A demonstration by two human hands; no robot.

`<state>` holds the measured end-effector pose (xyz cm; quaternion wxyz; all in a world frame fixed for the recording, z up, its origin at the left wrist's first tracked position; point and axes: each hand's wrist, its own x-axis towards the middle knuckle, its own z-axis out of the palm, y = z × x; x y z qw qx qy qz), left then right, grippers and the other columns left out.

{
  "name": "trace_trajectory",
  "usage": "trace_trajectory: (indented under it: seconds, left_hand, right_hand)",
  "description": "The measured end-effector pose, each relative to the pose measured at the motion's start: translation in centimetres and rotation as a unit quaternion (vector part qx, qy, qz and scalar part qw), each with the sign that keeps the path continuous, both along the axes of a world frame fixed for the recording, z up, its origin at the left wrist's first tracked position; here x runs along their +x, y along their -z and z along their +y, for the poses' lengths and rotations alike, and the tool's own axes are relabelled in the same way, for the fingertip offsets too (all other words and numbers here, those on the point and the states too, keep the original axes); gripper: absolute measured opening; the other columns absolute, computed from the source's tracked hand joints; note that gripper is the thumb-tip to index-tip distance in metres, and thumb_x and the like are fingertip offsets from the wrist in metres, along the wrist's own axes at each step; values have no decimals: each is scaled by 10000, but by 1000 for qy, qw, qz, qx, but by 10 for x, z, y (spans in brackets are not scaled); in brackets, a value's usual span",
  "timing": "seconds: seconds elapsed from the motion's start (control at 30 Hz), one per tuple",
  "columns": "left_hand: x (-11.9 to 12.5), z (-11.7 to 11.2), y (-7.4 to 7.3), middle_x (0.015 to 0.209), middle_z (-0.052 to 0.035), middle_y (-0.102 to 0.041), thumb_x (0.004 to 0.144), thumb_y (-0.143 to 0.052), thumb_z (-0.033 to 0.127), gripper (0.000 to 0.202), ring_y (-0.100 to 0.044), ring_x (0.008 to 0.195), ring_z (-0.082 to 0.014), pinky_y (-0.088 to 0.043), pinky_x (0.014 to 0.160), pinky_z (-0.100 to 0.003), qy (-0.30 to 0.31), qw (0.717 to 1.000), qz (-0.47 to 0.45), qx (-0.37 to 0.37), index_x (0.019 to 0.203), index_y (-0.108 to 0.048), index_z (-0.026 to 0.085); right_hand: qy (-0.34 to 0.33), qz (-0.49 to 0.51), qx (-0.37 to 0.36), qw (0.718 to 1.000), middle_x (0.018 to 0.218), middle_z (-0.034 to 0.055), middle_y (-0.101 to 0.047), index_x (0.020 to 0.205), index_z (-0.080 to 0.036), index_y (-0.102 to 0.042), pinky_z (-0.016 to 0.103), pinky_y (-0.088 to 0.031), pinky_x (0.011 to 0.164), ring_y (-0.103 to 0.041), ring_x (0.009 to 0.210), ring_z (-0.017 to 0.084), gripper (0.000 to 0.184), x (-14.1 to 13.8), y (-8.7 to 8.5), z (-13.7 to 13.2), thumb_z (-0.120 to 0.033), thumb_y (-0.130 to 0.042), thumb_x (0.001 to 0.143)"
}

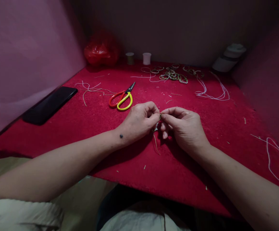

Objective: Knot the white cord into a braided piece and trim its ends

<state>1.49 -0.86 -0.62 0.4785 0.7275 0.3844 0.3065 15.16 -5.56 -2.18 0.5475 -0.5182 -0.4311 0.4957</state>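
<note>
My left hand (139,122) and my right hand (182,128) meet over the middle of the red cloth table (81,128). Both pinch a small knotted cord piece (156,125) between thumbs and forefingers; a thin loose end (155,144) hangs down from it onto the cloth. The piece itself is mostly hidden by my fingers. Scissors with one red and one yellow handle (122,98) lie shut just beyond my left hand.
A black phone (50,104) lies at the left edge. Several braided cord bracelets (173,75) and white strings (213,91) lie at the back, with two small spools (139,58), a red plastic bag (101,51) and more white string (276,157) at right.
</note>
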Motion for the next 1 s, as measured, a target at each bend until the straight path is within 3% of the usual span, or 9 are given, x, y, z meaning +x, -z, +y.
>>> trace_trajectory:
  seconds: [0.53,0.8,1.0]
  left_hand:
    - [1,0,3,581,16,-598,792,-492,95,106,-487,479,-51,-370,465,-164,-6,1000,7,16,713,-546,140]
    - [-1,1,5,550,29,-539,784,-513,105,98,-461,494,-58,-351,471,-174,-26,996,28,77,702,-557,137]
    - [-2,1,7,606,0,-606,799,-502,132,84,-515,529,-75,-381,495,-187,-1,997,31,73,736,-556,140]
  right_hand:
    - [-7,9,-9,1000,505,-12,-614,727,-138,-606,185,-386,335,-563,363,106,147,0,0,0,-263,-646,792]
    - [-1,-17,2,1000,423,-58,-539,733,-149,-585,158,-335,293,-447,295,63,83,-1,-2,-1,-198,-633,781]
    - [-13,5,-4,1000,471,-47,-589,746,-166,-571,181,-390,317,-515,321,92,59,-1,0,-1,-176,-626,767]
